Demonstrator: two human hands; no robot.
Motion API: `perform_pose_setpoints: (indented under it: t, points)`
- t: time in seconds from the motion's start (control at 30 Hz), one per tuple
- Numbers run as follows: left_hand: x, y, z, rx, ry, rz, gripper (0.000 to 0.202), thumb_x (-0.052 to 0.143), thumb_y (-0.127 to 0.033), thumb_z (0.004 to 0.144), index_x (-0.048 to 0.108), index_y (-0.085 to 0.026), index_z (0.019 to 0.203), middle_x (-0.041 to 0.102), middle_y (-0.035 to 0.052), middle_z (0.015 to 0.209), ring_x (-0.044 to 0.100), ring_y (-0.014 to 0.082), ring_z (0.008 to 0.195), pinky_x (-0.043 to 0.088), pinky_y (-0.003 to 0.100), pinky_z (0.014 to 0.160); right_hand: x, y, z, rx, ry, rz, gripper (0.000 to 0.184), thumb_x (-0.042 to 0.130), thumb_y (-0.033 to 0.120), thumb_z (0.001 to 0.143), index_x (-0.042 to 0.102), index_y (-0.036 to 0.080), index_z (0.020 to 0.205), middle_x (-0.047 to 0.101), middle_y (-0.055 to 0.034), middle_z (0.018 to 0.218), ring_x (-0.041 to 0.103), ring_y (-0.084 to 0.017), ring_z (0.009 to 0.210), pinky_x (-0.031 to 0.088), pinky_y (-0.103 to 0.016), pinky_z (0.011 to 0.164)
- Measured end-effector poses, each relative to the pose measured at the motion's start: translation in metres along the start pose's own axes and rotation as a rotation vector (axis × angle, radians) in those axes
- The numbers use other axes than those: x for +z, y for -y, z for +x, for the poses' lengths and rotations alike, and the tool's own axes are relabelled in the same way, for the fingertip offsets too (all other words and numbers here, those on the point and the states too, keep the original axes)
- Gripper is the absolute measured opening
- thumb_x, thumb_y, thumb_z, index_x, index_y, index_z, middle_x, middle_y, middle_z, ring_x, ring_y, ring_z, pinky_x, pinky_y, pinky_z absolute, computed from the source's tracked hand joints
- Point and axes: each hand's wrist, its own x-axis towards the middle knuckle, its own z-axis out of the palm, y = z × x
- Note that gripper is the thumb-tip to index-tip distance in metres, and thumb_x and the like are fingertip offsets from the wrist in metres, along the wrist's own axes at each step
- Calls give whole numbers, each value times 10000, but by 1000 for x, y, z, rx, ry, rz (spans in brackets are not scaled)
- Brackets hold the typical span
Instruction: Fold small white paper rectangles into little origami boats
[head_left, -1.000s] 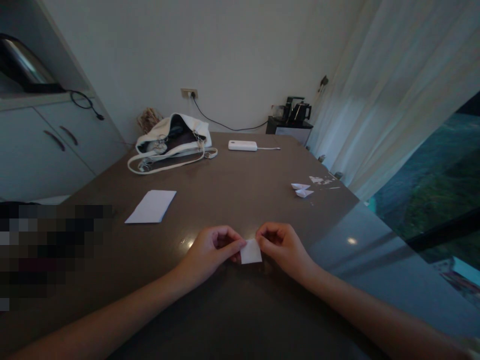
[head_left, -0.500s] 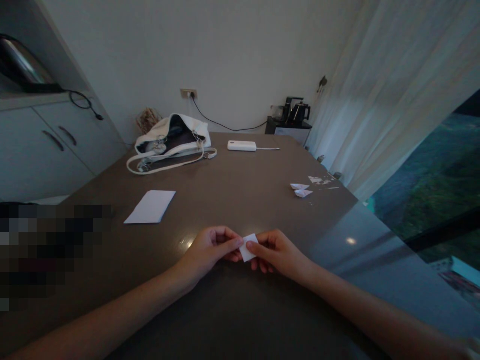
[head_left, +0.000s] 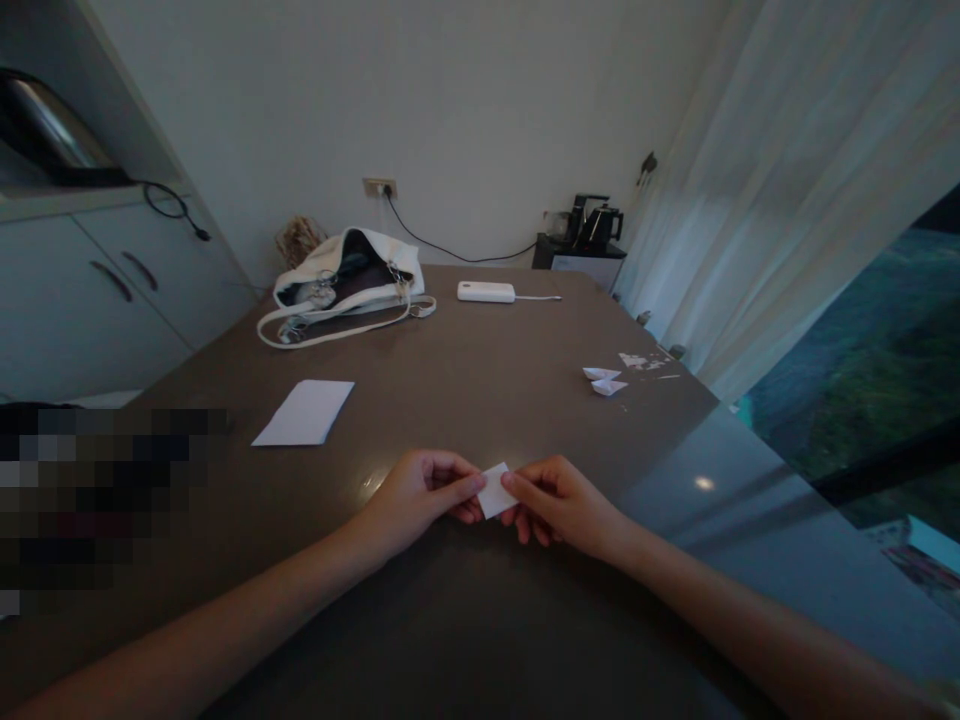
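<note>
A small folded piece of white paper [head_left: 494, 492] is held between both hands, low over the near part of the table. My left hand [head_left: 431, 492] pinches its left edge between thumb and fingers. On the opposite side my right hand [head_left: 559, 500] grips the right edge, thumb on top and fingers curled beneath. Part of the paper is covered by the thumbs, and its underside is hidden. Farther right lie two small folded paper shapes [head_left: 606, 385], close together. To the left rests a stack of white paper sheets [head_left: 306, 412].
The brown table [head_left: 465, 370] carries a white handbag [head_left: 352, 285] at the back left and a white power bank [head_left: 486, 292] with a short cable. Paper scraps [head_left: 637, 361] lie along the right edge, near the curtain [head_left: 675, 230]. A coffee maker [head_left: 585, 222] stands beyond the far end.
My right thumb has slid slightly right toward the paper's edge, so more of its face shows. The left hand keeps its pinch. The whole view has shifted a little.
</note>
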Motion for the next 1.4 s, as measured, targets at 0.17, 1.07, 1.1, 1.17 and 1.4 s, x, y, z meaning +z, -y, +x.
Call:
perform_pose_setpoints:
  t: [0.17, 1.07, 1.1, 1.17, 1.4]
  points:
    - [1, -3, -1, -1, -9, -7, 200, 698, -312, 747, 671, -115, 761, 653, 0, 608, 589, 83, 527, 496, 194, 561, 0, 2, -2, -20, -89, -117, 427, 498, 469, 871, 550, 139, 603, 508, 36, 448, 399, -36, 329, 277, -144, 333]
    - [2, 5, -1, 93, 127, 54, 267, 656, -388, 776, 595, -132, 733, 629, 1, 669, 596, 97, 588, 478, 205, 570, 2, 1, 3, -71, -65, 124, 377, 593, 498, 793, 602, 121, 796, 570, 12, 613, 486, -58, 438, 382, -159, 382]
    - [2, 4, -1, 92, 142, 58, 262, 655, -380, 777, 584, -133, 723, 618, -7, 657, 590, 92, 579, 473, 201, 565, 0, 0, 3, -89, -94, 113, 372, 591, 496, 796, 603, 124, 811, 564, 16, 613, 485, -62, 444, 388, -166, 390]
    - [1, 5, -2, 78, 171, 75, 253, 659, -361, 774, 559, -138, 710, 600, -21, 631, 576, 84, 557, 463, 195, 552, -3, 0, 3, -124, -143, 66, 336, 618, 462, 789, 616, 127, 818, 569, 17, 622, 499, -68, 479, 408, -178, 441]
    - [-3, 10, 1, 112, 88, 200, 214, 628, -318, 787, 513, -149, 724, 606, -21, 612, 576, 95, 540, 452, 201, 524, -7, -1, 4, -160, -154, 28, 257, 686, 382, 757, 648, 129, 783, 615, 1, 650, 549, -84, 559, 422, -195, 524]
